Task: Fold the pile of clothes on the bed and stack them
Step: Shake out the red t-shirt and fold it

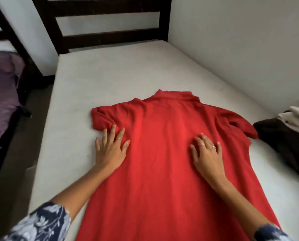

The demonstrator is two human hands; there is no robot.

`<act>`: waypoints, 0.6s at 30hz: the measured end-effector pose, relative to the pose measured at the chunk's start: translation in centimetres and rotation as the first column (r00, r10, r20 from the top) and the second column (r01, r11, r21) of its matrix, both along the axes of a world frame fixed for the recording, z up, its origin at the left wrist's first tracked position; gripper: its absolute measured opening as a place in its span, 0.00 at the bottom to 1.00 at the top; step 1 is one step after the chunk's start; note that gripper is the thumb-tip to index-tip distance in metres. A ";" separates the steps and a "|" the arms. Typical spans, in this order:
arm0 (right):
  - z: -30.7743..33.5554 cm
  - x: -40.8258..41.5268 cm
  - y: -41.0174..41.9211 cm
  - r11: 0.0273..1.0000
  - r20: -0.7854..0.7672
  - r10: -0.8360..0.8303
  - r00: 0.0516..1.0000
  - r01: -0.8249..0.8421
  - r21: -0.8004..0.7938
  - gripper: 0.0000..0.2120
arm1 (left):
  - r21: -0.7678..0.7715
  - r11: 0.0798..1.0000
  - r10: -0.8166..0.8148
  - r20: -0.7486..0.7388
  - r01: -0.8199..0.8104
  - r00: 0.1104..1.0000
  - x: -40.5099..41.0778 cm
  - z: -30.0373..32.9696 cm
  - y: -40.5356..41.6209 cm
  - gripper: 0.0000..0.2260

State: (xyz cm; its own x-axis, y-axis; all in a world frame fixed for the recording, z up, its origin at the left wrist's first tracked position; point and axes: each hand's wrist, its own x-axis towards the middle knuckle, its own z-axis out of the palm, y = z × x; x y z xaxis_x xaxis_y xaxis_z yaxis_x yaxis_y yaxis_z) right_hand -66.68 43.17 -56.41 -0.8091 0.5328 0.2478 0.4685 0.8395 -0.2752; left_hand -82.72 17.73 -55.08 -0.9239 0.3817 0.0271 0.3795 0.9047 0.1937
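Red shirt (164, 153) spread flat on bed (86, 94), back up, collar toward 12 o'clock, hem toward 6. Left hand (110, 150) at 9 o'clock edge of shirt below sleeve, fingers straight, palm pressing, grasping nothing. Right hand (208, 153) flat on shirt toward 3 o'clock, fingers spread, grasping nothing. Clothes pile (291, 129) at 3 o'clock, just beside right sleeve.
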 end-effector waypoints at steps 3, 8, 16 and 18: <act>-0.1 3.9 -1.8 0.999 0.025 -0.031 0.999 0.032 -0.025 0.26 | 0.012 0.994 0.105 0.026 -0.106 0.994 3.7 -0.9 -2.7 0.25; 0.6 12.4 -5.3 0.998 0.133 -0.056 0.990 0.060 -0.030 0.29 | -0.008 0.974 0.227 0.053 -0.227 0.972 12.1 0.7 -6.5 0.29; 1.3 24.3 -8.8 0.957 0.081 -0.278 0.957 0.283 -0.058 0.20 | -0.078 0.940 0.339 0.127 -0.331 0.932 22.7 3.9 -11.6 0.29; 1.4 26.5 -9.8 0.923 0.107 -0.350 0.930 0.362 -0.127 0.25 | -0.021 0.922 0.375 0.290 -0.386 0.880 23.9 4.6 -12.2 0.32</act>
State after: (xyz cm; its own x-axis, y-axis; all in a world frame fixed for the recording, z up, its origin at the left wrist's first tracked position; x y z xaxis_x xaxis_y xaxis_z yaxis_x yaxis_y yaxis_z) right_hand -40.15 33.42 -54.97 -0.5733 0.8144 0.0899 0.7552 0.5678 -0.3276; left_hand -58.79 5.50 -50.52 -0.9683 0.0027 -0.2500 -0.0688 0.9584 0.2769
